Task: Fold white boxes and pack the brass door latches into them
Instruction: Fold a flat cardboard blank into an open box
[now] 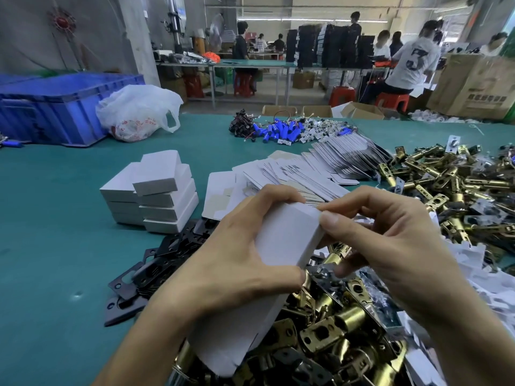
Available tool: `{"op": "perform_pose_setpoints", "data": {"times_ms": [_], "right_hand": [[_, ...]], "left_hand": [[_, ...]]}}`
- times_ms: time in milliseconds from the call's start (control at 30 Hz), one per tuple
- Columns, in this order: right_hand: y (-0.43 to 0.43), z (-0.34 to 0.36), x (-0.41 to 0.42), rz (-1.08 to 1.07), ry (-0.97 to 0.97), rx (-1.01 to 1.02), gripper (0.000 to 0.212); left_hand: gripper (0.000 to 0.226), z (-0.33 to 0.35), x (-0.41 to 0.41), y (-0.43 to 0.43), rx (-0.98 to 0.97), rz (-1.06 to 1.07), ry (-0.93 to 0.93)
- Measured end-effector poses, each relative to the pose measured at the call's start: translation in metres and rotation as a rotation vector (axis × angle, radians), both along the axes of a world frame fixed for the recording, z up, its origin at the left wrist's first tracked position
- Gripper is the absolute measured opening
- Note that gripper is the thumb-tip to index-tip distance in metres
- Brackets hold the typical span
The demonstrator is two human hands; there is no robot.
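Note:
A white box [284, 238] is held up over the table's near edge, its near end flap hanging open. My left hand [237, 263] grips the box from the left, fingers over the far edge and thumb under its right side. My right hand [390, 240] pinches the box's far right corner with thumb and fingertips. Brass door latches [334, 330] lie heaped below the box, and a second heap of brass latches [446, 185] fills the right. Closed white boxes [156, 190] are stacked at the left. Flat box blanks [312, 168] fan out behind my hands.
Black strike plates [156, 268] lie left of my hands on the green table [55, 246]. A blue crate [55, 107] and a white plastic bag [136, 112] stand far left. Blue batteries and small parts [281, 132] lie beyond. White insert cards [468, 263] pile at the right. People work at tables behind.

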State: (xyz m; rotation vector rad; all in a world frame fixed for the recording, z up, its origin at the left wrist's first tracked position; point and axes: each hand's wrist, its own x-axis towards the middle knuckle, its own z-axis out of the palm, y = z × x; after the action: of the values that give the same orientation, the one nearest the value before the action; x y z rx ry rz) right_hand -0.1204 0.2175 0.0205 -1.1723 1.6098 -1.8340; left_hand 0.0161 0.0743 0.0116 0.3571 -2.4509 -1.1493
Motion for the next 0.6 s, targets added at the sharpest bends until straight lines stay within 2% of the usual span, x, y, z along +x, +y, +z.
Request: {"op": "perform_pose_setpoints", "data": {"times_ms": [200, 333, 433, 500, 600], "right_hand": [[-0.007, -0.009, 0.003, -0.030, 0.112, 0.041, 0.006], [-0.013, -0.015, 0.009, -0.069, 0.111, 0.015, 0.013], [-0.019, -0.019, 0.017, -0.042, 0.158, 0.005, 0.030], [-0.021, -0.020, 0.020, -0.023, 0.126, -0.032, 0.032], [-0.020, -0.018, 0.018, -0.035, 0.003, -0.106, 0.025]], "left_hand": [[0.062, -0.004, -0.003, -0.001, -0.059, 0.100, 0.039], [0.061, -0.008, -0.004, -0.003, -0.101, 0.146, 0.080], [0.059, -0.010, -0.005, -0.002, -0.141, 0.170, 0.164], [0.061, -0.009, -0.004, -0.003, -0.105, 0.131, 0.203], [0.052, -0.003, -0.001, -0.006, 0.081, 0.002, 0.241]]}}
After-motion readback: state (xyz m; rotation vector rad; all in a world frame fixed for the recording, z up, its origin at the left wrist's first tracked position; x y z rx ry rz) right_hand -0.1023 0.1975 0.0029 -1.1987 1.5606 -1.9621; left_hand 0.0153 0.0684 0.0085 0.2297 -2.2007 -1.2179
